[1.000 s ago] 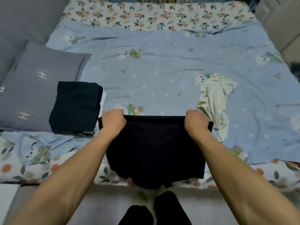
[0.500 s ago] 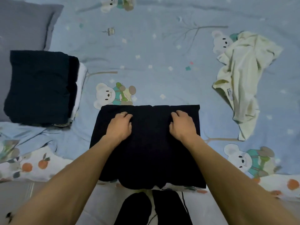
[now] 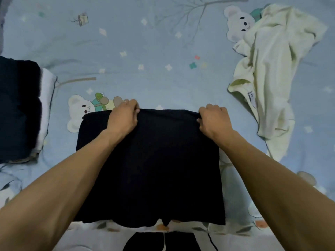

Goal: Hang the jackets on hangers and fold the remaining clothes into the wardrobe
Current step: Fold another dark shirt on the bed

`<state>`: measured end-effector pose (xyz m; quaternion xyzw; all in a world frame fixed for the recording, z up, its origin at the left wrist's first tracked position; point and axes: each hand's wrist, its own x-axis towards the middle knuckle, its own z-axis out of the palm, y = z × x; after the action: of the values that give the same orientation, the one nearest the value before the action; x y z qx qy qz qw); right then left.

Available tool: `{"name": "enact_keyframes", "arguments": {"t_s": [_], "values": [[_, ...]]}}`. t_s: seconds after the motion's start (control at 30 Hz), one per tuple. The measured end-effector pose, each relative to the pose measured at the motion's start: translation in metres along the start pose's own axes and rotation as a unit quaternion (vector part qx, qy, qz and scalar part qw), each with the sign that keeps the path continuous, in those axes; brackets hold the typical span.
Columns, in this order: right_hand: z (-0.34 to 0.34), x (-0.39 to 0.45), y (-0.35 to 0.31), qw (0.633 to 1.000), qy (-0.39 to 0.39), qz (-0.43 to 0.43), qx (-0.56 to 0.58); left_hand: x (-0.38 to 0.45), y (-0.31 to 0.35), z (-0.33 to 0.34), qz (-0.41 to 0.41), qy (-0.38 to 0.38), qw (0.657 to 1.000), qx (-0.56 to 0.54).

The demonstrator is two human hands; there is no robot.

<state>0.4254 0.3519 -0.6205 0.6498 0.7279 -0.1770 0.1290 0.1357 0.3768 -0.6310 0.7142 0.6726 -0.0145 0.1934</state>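
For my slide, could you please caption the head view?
Both hands, left hand and right hand, grip the black garment's far edge on the bed.

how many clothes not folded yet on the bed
2: the dark garment gripped by both hands at its far edge, and the crumpled pale yellow garment at right. The stack at left may hide more.

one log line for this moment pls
step: folding | left hand: grips far edge of dark garment | right hand: grips same edge | unfolded: pale garment | folded stack at left
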Motion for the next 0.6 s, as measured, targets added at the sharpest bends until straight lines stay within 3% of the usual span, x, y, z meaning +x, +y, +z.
{"name": "enact_keyframes", "arguments": {"t_s": [0.13, 0.27, 0.33, 0.4, 0.47, 0.53, 0.6], "values": [[-0.006, 0.006, -0.012, 1.0, 0.006, -0.023, 0.004, -0.005, 0.01, 0.01, 0.005, -0.05, 0.999, 0.006], [-0.014, 0.012, -0.048, 0.997, 0.004, -0.07, 0.04, -0.018, 0.0, 0.002, 0.036, -0.03, 0.998, 0.036], [-0.011, 0.015, -0.076, 0.995, 0.006, -0.094, 0.044, -0.027, -0.023, -0.009, 0.014, -0.002, 0.998, 0.056], [-0.006, 0.017, -0.104, 0.991, 0.005, -0.118, 0.055, -0.034, -0.048, -0.018, -0.06, 0.032, 0.997, 0.037], [0.0, 0.019, -0.129, 0.989, 0.0, -0.133, 0.057, -0.033, -0.073, -0.027, -0.209, 0.043, 0.974, -0.072], [0.006, 0.022, -0.15, 0.989, 0.002, -0.137, 0.057, -0.029, -0.094, -0.035, -0.349, 0.008, 0.914, -0.208], [0.012, 0.027, -0.173, 0.989, 0.003, -0.139, 0.05, -0.024, -0.116, -0.045, -0.385, -0.049, 0.858, -0.336]]}}
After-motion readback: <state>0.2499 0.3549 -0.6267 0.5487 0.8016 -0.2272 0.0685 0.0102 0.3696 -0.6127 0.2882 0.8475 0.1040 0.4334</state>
